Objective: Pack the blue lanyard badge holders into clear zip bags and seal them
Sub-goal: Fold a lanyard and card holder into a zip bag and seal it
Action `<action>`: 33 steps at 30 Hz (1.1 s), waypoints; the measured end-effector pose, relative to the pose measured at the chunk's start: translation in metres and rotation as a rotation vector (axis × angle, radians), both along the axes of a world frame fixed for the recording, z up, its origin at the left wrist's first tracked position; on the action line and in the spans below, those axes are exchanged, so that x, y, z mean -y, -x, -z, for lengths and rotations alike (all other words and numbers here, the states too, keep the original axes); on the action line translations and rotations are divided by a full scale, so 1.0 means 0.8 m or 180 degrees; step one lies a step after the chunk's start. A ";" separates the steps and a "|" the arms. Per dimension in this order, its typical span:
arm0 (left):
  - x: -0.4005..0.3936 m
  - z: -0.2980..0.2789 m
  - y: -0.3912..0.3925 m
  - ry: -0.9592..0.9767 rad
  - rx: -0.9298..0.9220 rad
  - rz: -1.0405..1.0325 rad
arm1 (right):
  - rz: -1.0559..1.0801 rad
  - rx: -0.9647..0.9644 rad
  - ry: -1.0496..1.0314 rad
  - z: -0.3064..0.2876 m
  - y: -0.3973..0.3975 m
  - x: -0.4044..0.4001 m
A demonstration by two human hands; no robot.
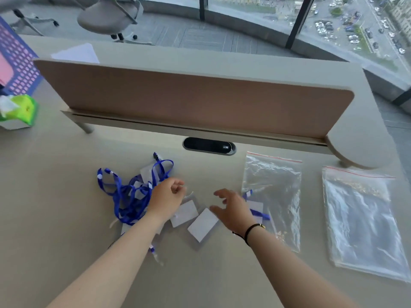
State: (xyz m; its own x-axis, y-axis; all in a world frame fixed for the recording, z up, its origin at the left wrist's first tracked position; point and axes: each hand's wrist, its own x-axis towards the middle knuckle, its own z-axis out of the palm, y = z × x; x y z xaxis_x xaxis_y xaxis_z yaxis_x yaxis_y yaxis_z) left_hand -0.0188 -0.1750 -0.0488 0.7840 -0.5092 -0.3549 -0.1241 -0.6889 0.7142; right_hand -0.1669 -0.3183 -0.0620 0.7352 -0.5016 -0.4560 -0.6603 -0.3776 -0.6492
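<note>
— Where's the lanyard tangle (131, 196) from you?

— On the desk (55, 185), left of your left hand (168, 197). Two badge holders (193, 218) lie between your hands.

— And the bags?

— One bag (272, 196) lies just beyond your right hand (231, 210); the bag stack (362, 221) is further right. The divider (189, 101) stands behind everything.

desk (66, 196) | brown divider panel (189, 103) | green tissue pack (20, 111) far left | grey office chair (109, 16) beyond | black cable port (209, 146)

Glossy clear plastic zip bags (361, 221)
</note>
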 end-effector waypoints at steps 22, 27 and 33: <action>-0.185 0.058 -0.034 -0.0024 -0.0465 -0.0105 | 0.0226 -0.0580 0.0124 0.068 -0.120 -0.165; -0.185 0.067 -0.018 -0.0609 -0.0350 -0.0006 | 0.0822 -0.0377 -0.0468 0.048 -0.115 -0.161; -0.178 0.079 -0.004 -0.1126 -0.0099 0.0359 | 0.1015 -0.0290 -0.0789 0.009 -0.100 -0.157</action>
State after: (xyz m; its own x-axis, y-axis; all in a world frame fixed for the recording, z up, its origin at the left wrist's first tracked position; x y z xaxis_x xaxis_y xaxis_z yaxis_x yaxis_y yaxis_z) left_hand -0.0160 -0.0325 -0.1118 0.7161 -0.4334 -0.5471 -0.1953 -0.8770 0.4391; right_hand -0.0867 -0.1927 -0.0693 0.5117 -0.5646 -0.6476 -0.7778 0.0156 -0.6283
